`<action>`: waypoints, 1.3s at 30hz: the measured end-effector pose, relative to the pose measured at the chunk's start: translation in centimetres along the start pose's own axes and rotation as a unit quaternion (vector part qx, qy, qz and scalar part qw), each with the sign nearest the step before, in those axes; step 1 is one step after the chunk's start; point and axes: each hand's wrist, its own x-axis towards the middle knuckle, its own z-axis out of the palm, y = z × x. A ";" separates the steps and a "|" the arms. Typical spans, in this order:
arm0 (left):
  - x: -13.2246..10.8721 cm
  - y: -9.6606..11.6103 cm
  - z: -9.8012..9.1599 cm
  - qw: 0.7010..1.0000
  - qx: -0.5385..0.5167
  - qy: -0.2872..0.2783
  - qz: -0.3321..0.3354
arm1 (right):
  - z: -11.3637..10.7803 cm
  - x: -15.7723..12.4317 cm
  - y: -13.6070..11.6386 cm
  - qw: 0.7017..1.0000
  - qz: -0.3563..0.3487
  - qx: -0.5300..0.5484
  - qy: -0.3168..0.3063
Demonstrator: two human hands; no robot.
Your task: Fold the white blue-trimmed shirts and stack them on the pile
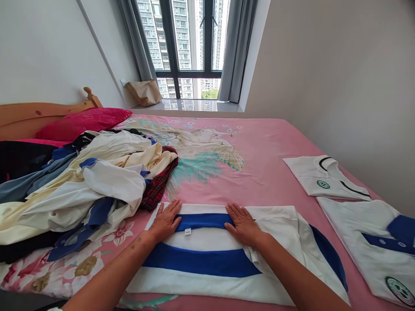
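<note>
A shirt (210,259) lies on the bed (259,172) at the lower centre of the frame, with the left hand (167,221) and the right hand (243,224) resting flat on its far edge. A pile of clothes (81,185) sits to its left. Behind the pile, a pillow (84,121) lies against the headboard (32,112). At the right edge, the far folded shirt (324,177) lies behind the near folded shirt (366,246). At top centre, a bag (144,91) stands on the window sill (201,106).

A white shirt (227,255) with blue bands lies flat on the bed's near edge — collar farthest away.
</note>
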 end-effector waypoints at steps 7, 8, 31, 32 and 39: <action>1.6 2.2 1.2 0.989 -0.078 0.045 0.119 | -1.5 1.4 -3.6 0.990 -0.129 0.048 -0.014; 1.3 1.6 1.4 0.991 -0.069 0.042 0.105 | -1.4 1.4 -3.4 0.991 -0.117 0.054 -0.034; -0.9 -4.4 2.9 0.998 0.051 0.027 0.031 | -2.2 -0.1 -1.3 0.994 -0.082 0.069 0.024; -0.7 -4.6 3.1 0.998 0.054 0.027 0.030 | -2.0 -1.0 0.3 0.995 -0.075 0.057 0.036; 0.1 -5.2 3.2 0.998 0.058 0.006 0.014 | -1.4 -5.0 9.9 0.976 0.189 -0.014 0.108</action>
